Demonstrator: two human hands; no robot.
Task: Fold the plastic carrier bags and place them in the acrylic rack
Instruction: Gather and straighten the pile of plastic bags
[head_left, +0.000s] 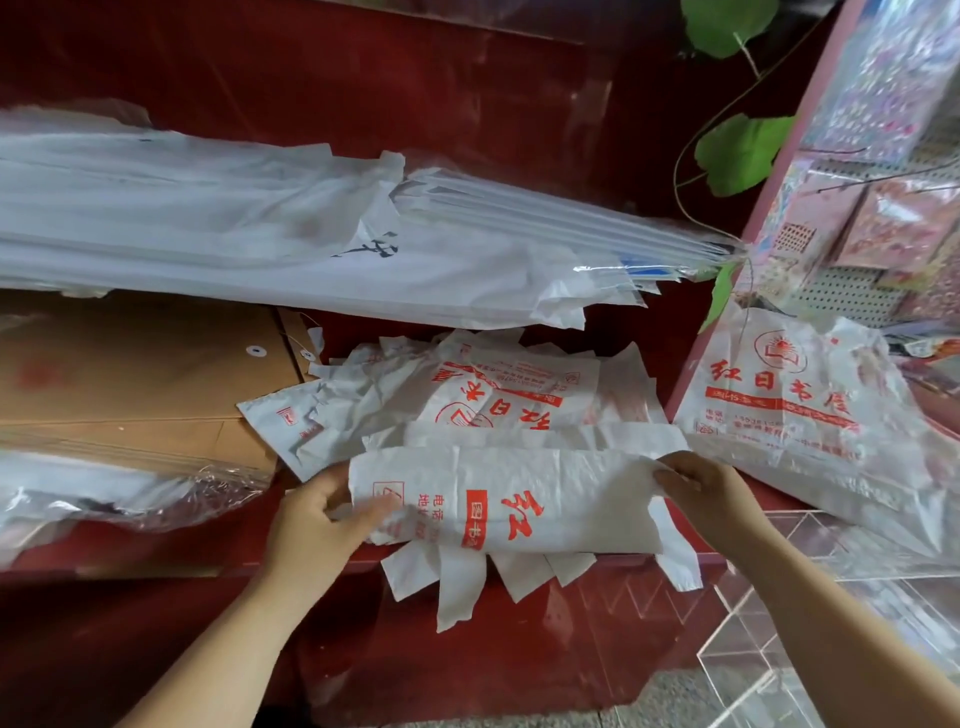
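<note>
Head camera, looking down at a dark red shop counter (587, 639).

A white plastic carrier bag printed with red characters (509, 509), folded into a long narrow band, lies at the counter's front edge. Its long axis runs left to right across the view, from one hand to the other. The left hand (317, 519) grips the band's left end, thumb on top of the plastic and fingers curled beneath. The right hand (711, 499) pinches the right end at its upper edge between thumb and fingertips. Both hands are closed on the same bag, one at each end. Loose white strips of plastic, which look like bag handles, hang down over the counter's front below the band.

The clear acrylic rack (748, 634) sits low on the right, below and beyond the right hand, and well apart from the left hand. The right hand is therefore the nearer one to carry the bag across. The band probably needs folding end to end first, left end towards right.

Just behind the held bag lies a loose pile of crumpled white bags with the same red print (467, 395). Another such bag (779, 405) leans at the right. Further back is a long bundle of white bags wrapped in clear film (208, 223), with brown paper envelopes (130, 374) at the left.
</note>
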